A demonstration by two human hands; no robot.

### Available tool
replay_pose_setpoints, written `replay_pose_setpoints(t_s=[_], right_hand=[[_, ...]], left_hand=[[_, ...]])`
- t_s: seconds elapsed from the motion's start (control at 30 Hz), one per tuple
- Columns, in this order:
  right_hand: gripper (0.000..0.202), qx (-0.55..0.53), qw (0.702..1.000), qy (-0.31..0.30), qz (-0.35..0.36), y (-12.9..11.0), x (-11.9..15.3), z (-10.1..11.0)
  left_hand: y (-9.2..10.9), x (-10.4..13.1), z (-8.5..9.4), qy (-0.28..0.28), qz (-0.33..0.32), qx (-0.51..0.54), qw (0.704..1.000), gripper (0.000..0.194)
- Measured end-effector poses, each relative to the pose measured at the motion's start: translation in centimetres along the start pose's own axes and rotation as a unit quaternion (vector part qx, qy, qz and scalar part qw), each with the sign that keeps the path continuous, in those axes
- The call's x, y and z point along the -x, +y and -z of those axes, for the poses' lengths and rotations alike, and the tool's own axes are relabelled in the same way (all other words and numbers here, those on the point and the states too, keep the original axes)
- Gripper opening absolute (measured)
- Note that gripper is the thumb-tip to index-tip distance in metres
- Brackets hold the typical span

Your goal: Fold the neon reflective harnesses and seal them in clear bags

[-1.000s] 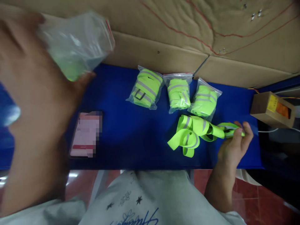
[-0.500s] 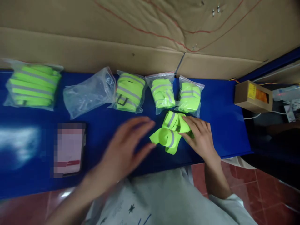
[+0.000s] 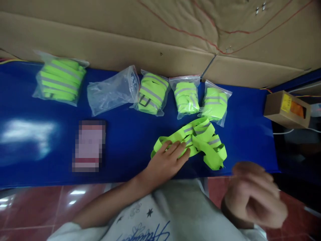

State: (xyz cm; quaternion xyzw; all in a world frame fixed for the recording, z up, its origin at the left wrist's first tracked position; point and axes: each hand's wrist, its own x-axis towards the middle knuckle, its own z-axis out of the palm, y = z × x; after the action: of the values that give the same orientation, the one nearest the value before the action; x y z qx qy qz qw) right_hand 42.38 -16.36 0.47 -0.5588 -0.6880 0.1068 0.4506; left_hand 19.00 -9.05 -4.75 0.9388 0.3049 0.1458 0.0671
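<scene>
A loose neon-yellow reflective strap (image 3: pixel 198 134) with grey stripes lies in a loosened heap of loops on the blue table. My left hand (image 3: pixel 167 160) rests palm down on its left part, fingers spread and touching it. Past the table's front edge, my right hand (image 3: pixel 253 195) is off the strap and blurred by motion. Its fingers look bent, but whether anything is in them does not show. Just behind the heap stand clear zip bags with similar straps: a right one (image 3: pixel 215 102), a middle one (image 3: pixel 187 97) and one with a black buckle (image 3: pixel 152 93).
An unfilled clear plastic bag (image 3: pixel 111 88) lies left of the buckle bag. Farther left is a larger bag of straps (image 3: pixel 61 80). A phone-like device (image 3: pixel 90 144) with a blurred screen lies at the left. A cardboard box (image 3: pixel 286 107) stands right, and a brown partition (image 3: pixel 150 47) rises behind.
The strap heap has loosened and spread wider. My left hand has moved right onto it. My right hand has left the strap and come down toward the lower right. The view has shifted.
</scene>
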Motion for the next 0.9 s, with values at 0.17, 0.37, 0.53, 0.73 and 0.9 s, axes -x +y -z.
replay_pose_setpoints(t_s=[0.17, 0.37, 0.53, 0.73, 0.9], right_hand=[[0.048, 0.1, 0.94, -0.3, 0.127, -0.6, -0.8, -2.7], [0.051, 0.304, 0.933, -0.187, -0.05, 3.6, -0.6, -2.4], [0.04, 0.252, 0.945, -0.075, -0.196, 5.7, -0.5, 1.9], [0.035, 0.267, 0.956, 0.033, -0.122, 3.7, -0.7, 1.7], [0.062, 0.261, 0.932, -0.251, -0.011, 3.1, -0.6, -2.1]], left_hand=[[-0.2, 0.5, -1.4, -0.08, 0.041, -0.003, 0.996, 0.053], [-2.1, 3.5, -0.4, -0.109, 0.025, 0.057, 0.992, 0.05], [-3.3, 5.7, 1.8, -0.139, 0.033, 0.03, 0.989, 0.047], [-1.6, 3.4, 4.1, -0.067, 0.089, -0.048, 0.993, 0.031], [0.8, -0.1, 0.7, -0.032, 0.075, 0.023, 0.996, 0.062]])
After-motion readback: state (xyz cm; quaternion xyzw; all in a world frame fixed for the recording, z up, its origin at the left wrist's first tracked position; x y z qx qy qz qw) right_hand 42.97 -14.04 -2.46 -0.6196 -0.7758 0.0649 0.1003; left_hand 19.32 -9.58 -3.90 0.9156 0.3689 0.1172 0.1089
